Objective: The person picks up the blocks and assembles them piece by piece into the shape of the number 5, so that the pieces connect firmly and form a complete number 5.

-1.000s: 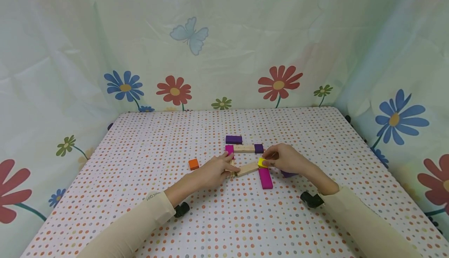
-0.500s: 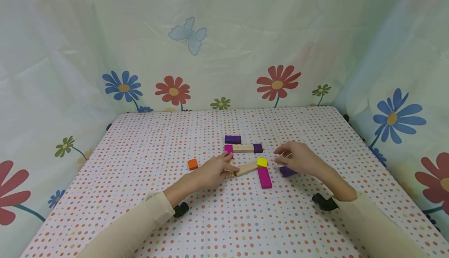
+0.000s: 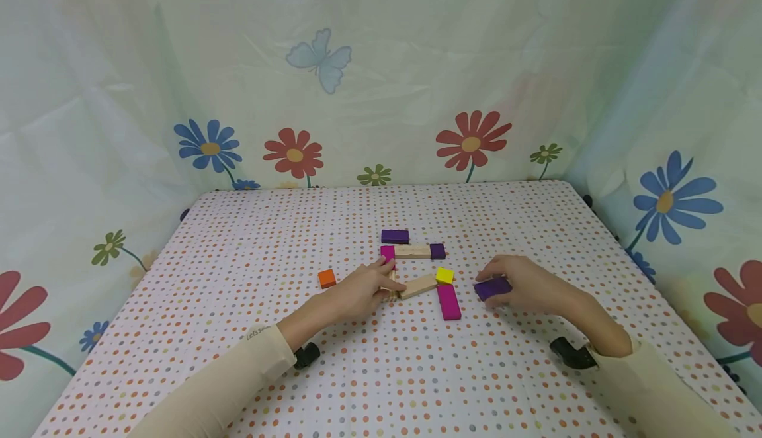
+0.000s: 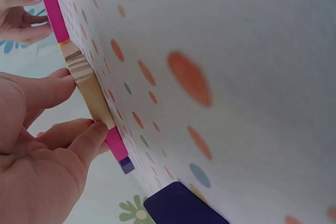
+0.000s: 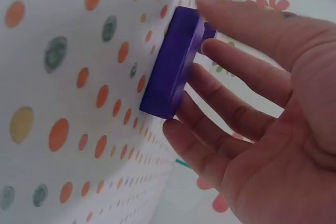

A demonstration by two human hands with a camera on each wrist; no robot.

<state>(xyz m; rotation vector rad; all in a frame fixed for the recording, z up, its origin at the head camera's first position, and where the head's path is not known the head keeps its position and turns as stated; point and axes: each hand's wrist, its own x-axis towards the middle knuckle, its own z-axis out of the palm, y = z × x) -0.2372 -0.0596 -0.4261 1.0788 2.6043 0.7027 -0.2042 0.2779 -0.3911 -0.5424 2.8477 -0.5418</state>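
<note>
My left hand (image 3: 360, 290) holds a plain wooden block (image 4: 94, 100) at the left side of a block outline, thumb at its near end, fingers by the pink block (image 3: 387, 252) at its far end. Another plain wooden block (image 3: 418, 286) slants from there to a yellow block (image 3: 444, 275), which meets a long pink block (image 3: 449, 302). At the right, my right hand (image 3: 526, 284) spreads round a purple block (image 5: 173, 64) lying on the table. Its thumb is at one end, and the loosely bent fingers lie along the far side.
A plain wooden block (image 3: 413, 252) and a small purple block (image 3: 437, 251) form the back row. Behind them lies a longer purple block (image 3: 395, 236). An orange block (image 3: 327, 278) sits left of my left hand. A floral curtain (image 3: 381, 81) stands behind the dotted table (image 3: 381, 372).
My right hand has let go of the yellow block, drawn back to the right and come down round the purple block. The left hand has stayed in place.
</note>
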